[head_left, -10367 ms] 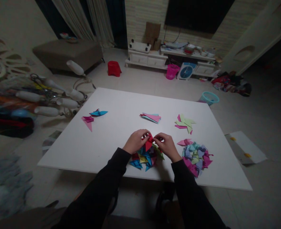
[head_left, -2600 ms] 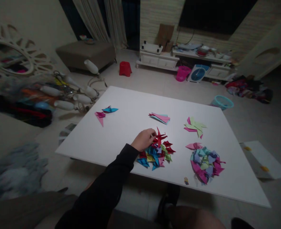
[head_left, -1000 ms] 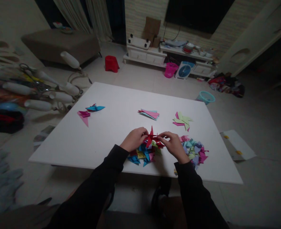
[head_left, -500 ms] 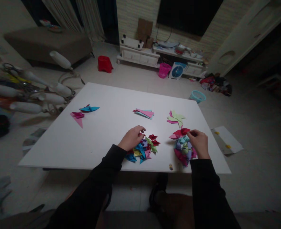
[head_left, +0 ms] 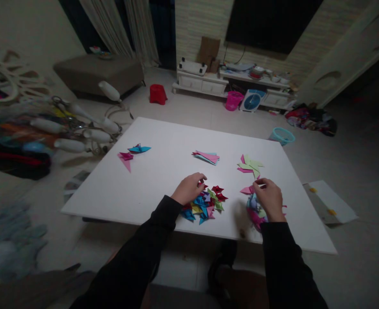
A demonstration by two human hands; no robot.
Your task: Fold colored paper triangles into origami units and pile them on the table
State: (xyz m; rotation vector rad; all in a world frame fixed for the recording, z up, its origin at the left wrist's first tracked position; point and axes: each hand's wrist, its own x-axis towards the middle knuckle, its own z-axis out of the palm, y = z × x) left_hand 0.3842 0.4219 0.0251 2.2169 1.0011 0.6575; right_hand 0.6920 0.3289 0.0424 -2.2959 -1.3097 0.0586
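A pile of small folded paper pieces (head_left: 203, 207), blue, red, green, yellow, purple and pink, lies near the table's front edge. My left hand (head_left: 189, 189) is at its back left side, fingers loosely curved with a gap between thumb and forefinger. To the right, my right hand (head_left: 269, 198) hovers over a rounded cluster of folded paper (head_left: 254, 210) and hides much of it. Its thumb and forefinger are pinched together; what is between them is hidden. A pink paper point (head_left: 246, 190) shows beside those fingertips. Just behind lies a green and pink paper pinwheel shape (head_left: 250, 164).
On the white table (head_left: 163, 171) lie a pink and light-blue folded paper stack (head_left: 206, 157), a blue paper crane (head_left: 139, 149) and a pink folded piece (head_left: 125, 159). A lamp with white shades (head_left: 96, 135) stands by the left edge, a blue basket (head_left: 282, 135) beyond the right.
The view has swung left, shifting everything rightward. My right hand has moved left over the cluster, covering red paper that showed before. My left hand stays by the pile.
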